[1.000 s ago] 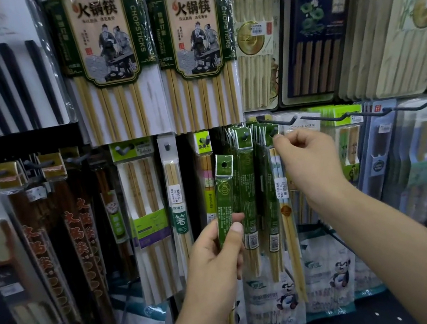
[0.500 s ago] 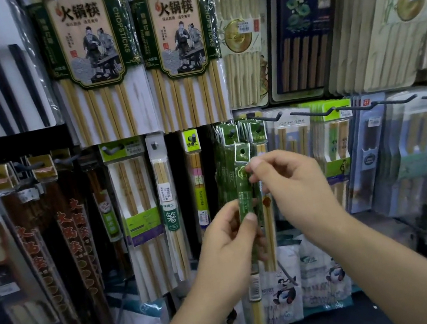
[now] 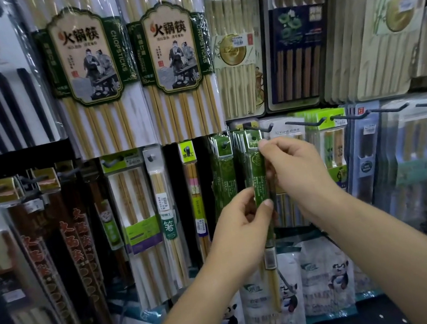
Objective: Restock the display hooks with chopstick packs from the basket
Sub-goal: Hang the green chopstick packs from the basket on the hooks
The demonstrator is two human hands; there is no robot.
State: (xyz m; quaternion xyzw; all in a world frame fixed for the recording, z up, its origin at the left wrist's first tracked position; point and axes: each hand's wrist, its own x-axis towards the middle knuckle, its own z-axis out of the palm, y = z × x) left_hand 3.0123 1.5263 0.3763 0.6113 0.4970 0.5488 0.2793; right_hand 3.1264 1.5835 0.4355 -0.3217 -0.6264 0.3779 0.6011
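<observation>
The narrow green chopstick pack [image 3: 259, 182], pinched by left hand [image 3: 243, 225] midway and right hand [image 3: 297, 172] near top, should be held upright while its hole, seemingly near the black wire hook [image 3: 257, 127], is threaded.
</observation>
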